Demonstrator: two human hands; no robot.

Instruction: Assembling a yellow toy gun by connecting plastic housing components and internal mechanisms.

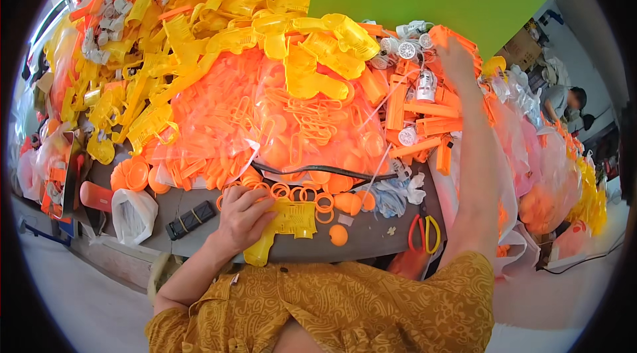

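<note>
My left hand (244, 219) is closed at the near edge of the table, its fingers curled over the back end of a yellow gun-shaped plastic shell (292, 220). A row of orange plastic rings (280, 191) lies just beyond these fingers. Stretched far out to the right, my right hand (456, 61) is at the pile of orange block-shaped parts (431, 109), beside white cylindrical parts with wires (407, 50). Its fingers are blurred against the orange pieces, so their grip cannot be made out.
Yellow shells (219, 1) are heaped at the back left, above bags of orange parts (212, 107). Scissors (424, 233) with red and yellow handles lie near the right edge. A black oblong object (190, 220) lies left of my left hand. Another person (564, 104) sits far right.
</note>
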